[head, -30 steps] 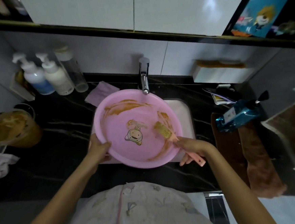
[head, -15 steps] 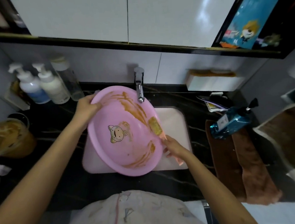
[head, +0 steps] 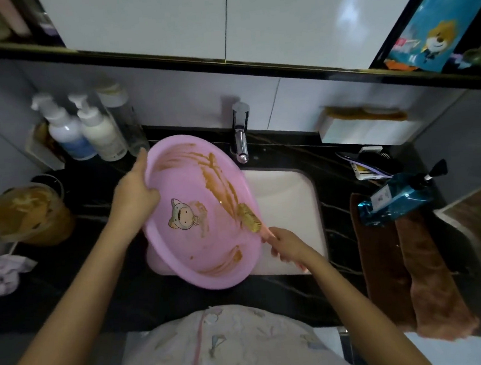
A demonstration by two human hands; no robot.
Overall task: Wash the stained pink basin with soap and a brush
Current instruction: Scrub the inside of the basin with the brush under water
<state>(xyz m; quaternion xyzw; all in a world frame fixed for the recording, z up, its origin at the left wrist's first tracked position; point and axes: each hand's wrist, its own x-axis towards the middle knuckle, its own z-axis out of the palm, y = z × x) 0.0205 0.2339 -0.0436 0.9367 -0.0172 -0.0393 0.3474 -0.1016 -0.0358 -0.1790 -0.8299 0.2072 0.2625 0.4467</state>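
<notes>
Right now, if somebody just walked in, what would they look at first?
The big pink basin, held tilted above the white sink, is streaked with brown stains around a little cartoon face in its middle. The left hand grips its left rim, while the right hand holds a pink-handled brush against the inner wall on the right side.

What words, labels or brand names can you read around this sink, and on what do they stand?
Nothing is legible in this view.
Blue bottle: white label, too blurred to read.
White pump bottle: print near its base, too small to read.
Poster: red patch beside the cartoon dog, blurred.
Pink basin: only a cartoon figure, no words.
</notes>
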